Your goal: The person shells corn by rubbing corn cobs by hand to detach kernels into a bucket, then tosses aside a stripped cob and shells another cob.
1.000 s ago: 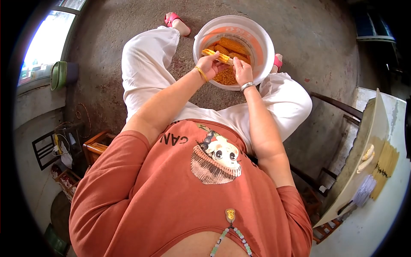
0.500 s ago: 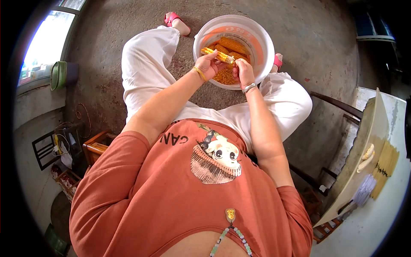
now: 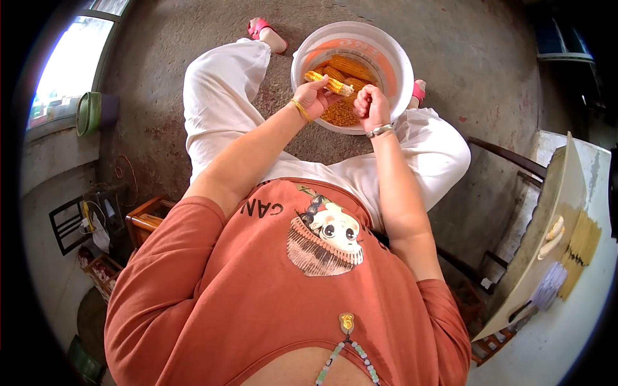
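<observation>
"One cob (image 3: pixel 338 86) is in our grasp; which of our hands has it?"

"Our left hand (image 3: pixel 313 100) does. We keep its fingers closed narrowly around the middle, so both ends of the cob stick out."

"And where do we hold it?"

"Over the open mouth of our white bucket (image 3: pixel 405 78), which stands on the floor (image 3: pixel 457 58) between our feet. We have the cob at a slight slant, yellow along most of its length and pale at the end nearest our other side."

"What about our right hand (image 3: pixel 373 107)?"

"We have it curled into a loose fist, just beside that pale end but apart from it. Whether any grain sits inside the curl, we cannot tell."

"What do we see in the bucket?"

"More cobs (image 3: pixel 351 67) lying together toward the far side, and a layer of loose kernels (image 3: pixel 339 116) on the side nearer us."

"Anything on our wrists?"

"Yellow bands (image 3: pixel 300 110) on the left, and a silver bracelet (image 3: pixel 380 130) on the right."

"And our legs?"

"We sit with our white trousers (image 3: pixel 222 106) spread apart, and a pink sandal (image 3: pixel 258 27) shows on our left foot, near the bucket."
</observation>
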Demonstrator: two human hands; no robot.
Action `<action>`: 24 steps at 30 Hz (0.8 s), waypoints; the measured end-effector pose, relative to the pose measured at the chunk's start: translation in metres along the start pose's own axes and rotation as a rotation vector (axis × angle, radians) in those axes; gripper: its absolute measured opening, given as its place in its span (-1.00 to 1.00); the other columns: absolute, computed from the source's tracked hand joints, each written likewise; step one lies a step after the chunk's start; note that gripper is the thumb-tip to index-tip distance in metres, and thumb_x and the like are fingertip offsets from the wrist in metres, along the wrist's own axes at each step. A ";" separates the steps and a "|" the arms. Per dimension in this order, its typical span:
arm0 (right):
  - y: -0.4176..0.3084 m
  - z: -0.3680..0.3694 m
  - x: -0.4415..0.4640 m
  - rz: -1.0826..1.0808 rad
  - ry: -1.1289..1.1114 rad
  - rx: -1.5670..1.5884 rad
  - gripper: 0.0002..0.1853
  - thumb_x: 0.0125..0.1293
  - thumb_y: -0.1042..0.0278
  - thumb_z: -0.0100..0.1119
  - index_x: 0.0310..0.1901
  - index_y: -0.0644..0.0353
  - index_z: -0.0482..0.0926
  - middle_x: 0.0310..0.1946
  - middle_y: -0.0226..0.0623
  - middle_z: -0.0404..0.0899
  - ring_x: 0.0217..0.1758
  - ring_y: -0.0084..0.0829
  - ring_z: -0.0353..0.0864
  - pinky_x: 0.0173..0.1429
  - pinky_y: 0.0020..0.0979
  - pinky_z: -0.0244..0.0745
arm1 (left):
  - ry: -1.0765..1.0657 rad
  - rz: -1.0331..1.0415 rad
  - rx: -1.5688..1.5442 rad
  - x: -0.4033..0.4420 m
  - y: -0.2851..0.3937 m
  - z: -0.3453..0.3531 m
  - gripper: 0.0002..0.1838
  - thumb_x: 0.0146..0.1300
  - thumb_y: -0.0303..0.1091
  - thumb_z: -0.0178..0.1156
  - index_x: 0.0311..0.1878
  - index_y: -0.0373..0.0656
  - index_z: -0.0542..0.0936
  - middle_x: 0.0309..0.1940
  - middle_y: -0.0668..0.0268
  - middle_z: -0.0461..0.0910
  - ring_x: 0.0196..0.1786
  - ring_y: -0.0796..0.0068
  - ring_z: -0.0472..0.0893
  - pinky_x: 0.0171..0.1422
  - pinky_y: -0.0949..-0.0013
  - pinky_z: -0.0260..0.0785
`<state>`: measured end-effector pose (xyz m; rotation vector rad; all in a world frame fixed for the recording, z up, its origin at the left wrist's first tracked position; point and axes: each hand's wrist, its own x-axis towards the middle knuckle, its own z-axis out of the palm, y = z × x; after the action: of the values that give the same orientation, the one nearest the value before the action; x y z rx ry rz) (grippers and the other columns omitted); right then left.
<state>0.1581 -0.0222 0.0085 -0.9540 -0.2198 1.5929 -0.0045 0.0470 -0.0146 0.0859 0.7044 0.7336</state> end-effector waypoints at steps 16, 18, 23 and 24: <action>0.011 0.008 -0.002 -0.389 0.145 -1.163 -0.56 0.11 -0.05 0.32 -0.34 0.23 0.51 -0.46 -0.26 0.58 -0.44 -0.44 0.54 -0.28 -0.42 0.47 | -0.080 -0.110 0.047 -0.006 0.006 0.002 -0.82 0.30 -0.34 0.06 -0.10 -0.20 0.42 -0.10 0.07 0.54 0.03 0.17 0.54 0.21 0.05 0.38; 0.010 0.010 -0.002 -0.369 0.153 -1.223 -0.56 0.13 -0.05 0.30 -0.34 0.24 0.50 -0.46 -0.23 0.58 -0.44 -0.39 0.55 -0.28 -0.39 0.47 | -0.067 -0.092 0.066 -0.006 0.003 0.002 -0.82 0.32 -0.32 0.06 -0.10 -0.19 0.41 -0.09 0.08 0.54 0.03 0.18 0.54 0.20 0.06 0.39; 0.011 0.001 0.003 -0.373 0.041 -1.197 -0.60 0.22 0.01 0.20 -0.34 0.26 0.47 -0.45 -0.13 0.57 -0.40 -0.23 0.56 -0.24 -0.32 0.46 | -0.051 -0.105 0.152 -0.006 0.003 0.003 -0.82 0.36 -0.29 0.02 -0.08 -0.17 0.40 -0.10 0.13 0.55 -0.02 0.23 0.57 0.14 0.09 0.45; 0.010 0.001 0.003 -0.363 0.023 -1.190 -0.62 0.25 0.03 0.17 -0.34 0.26 0.46 -0.45 -0.10 0.57 -0.40 -0.19 0.56 -0.24 -0.30 0.46 | -0.042 -0.108 0.167 -0.006 0.004 0.003 -0.82 0.37 -0.29 0.01 -0.07 -0.16 0.40 -0.10 0.14 0.55 -0.03 0.24 0.58 0.11 0.10 0.47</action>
<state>0.1500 -0.0216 0.0015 -1.6816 -1.3389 1.0232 -0.0081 0.0465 -0.0083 0.2138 0.7236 0.5667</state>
